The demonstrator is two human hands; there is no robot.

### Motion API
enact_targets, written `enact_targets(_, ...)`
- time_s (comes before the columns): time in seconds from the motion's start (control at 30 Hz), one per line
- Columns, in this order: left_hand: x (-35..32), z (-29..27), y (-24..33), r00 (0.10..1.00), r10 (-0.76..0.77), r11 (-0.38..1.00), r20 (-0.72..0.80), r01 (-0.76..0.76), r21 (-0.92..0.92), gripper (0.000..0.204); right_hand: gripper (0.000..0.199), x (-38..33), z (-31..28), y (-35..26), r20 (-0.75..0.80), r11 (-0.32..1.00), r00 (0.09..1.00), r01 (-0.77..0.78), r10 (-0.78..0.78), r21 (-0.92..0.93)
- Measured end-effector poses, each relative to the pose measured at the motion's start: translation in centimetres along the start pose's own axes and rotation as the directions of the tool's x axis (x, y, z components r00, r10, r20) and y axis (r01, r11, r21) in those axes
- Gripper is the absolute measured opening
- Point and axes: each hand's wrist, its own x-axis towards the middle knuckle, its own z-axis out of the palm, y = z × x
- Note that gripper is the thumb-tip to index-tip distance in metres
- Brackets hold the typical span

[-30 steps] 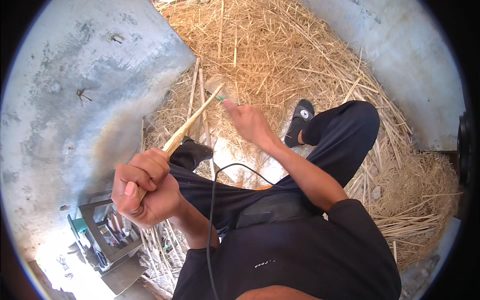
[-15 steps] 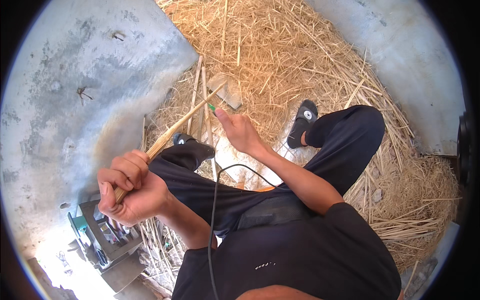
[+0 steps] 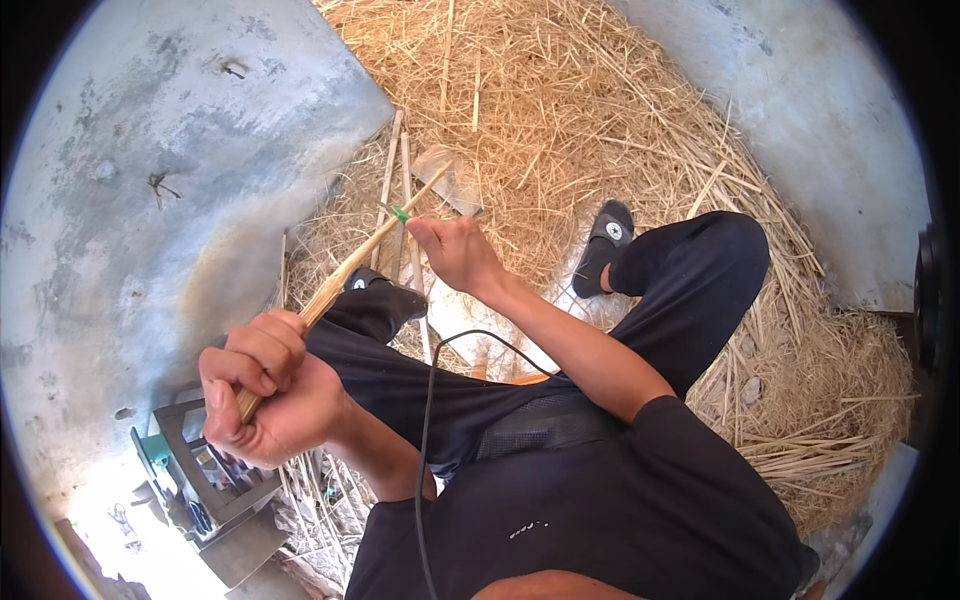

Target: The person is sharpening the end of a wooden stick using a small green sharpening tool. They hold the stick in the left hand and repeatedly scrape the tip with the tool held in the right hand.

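Observation:
My left hand (image 3: pixel 270 387) is closed in a fist around the thick near end of a pale bamboo stick (image 3: pixel 336 285). The stick slants up and away to the right, tapering to a thin far end. My right hand (image 3: pixel 458 252) is closed on a small green-handled knife (image 3: pixel 401 214), thumb stretched along it. That tool lies against the stick's far part; most of its handle is hidden in my fingers, and its blade is too small to make out clearly.
Heaped pale shavings (image 3: pixel 560 110) and long strips cover the floor ahead and to the right. A grey-blue wall (image 3: pixel 120 250) rises at left, another surface (image 3: pixel 810 120) at right. A dark frame with small items (image 3: pixel 200 470) stands lower left. A black cable (image 3: pixel 428 430) hangs before me.
My right hand and the green-handled knife have moved left and slightly nearer along the stick. My left hand has shifted slightly right and down, still around the stick.

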Motion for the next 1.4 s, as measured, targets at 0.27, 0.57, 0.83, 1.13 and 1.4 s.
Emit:
enact_targets(0.27,0.9,0.0,-0.7,0.997,0.036,0.999,-0.068,-0.034,0.031,0.027,0.074,3.0,0.3,1.5,0.072,0.913,0.925,-0.352,0.373,-0.207)
enact_targets(0.57,1.0,0.0,-0.7,0.994,-0.01,0.996,-0.105,0.02,0.091,0.025,0.078,4.0,0.1,1.7,0.016,0.833,0.888,-0.425,0.459,-0.354)
enact_targets(0.83,2.7,1.2,-0.5,0.986,-0.058,0.996,-0.156,0.068,0.065,0.026,0.069,2.4,1.6,0.0,-0.013,0.951,0.954,-0.298,0.298,-0.084)
enact_targets(1.13,3.7,2.7,-0.6,0.995,-0.052,0.997,-0.08,0.056,0.057,0.026,0.051,2.5,-0.1,2.0,0.005,0.983,0.99,-0.14,0.142,-0.122)
enact_targets(1.4,4.0,1.7,-0.4,0.986,-0.055,0.996,-0.157,0.066,0.065,0.025,0.066,2.2,0.7,2.0,0.076,0.91,0.929,-0.336,0.363,-0.242)
